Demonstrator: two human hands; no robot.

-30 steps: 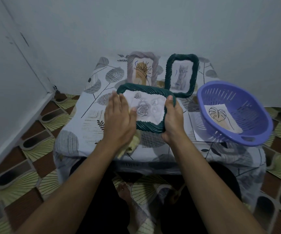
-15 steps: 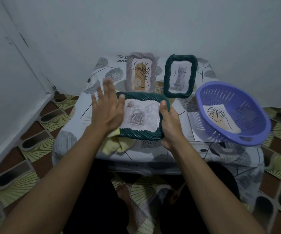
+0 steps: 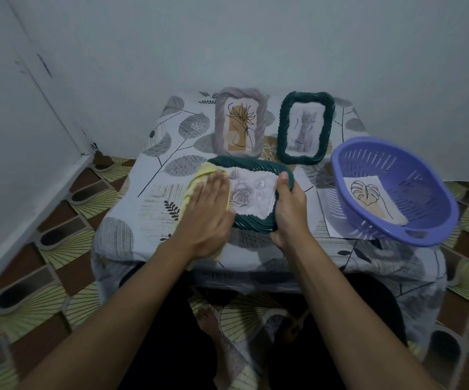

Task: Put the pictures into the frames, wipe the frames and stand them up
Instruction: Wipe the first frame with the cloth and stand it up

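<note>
Yellow soft cloth under flat left hand; right hand grips ropy green frame.

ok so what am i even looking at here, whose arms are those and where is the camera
There is no machine here: these are a person's two bare arms. The only camera sits on the person's head and looks forward and down, so you see the scene much as they do. In front of them is a low table under a leaf-print cover. The left hand lies flat on a yellow cloth and presses it on the left side of the rose frame, a green frame that holds a rose drawing. The right hand grips that frame's right edge. Behind it two frames stand upright: a grey frame and a green cat frame. To the right is a purple basket with a leaf picture inside.
</note>
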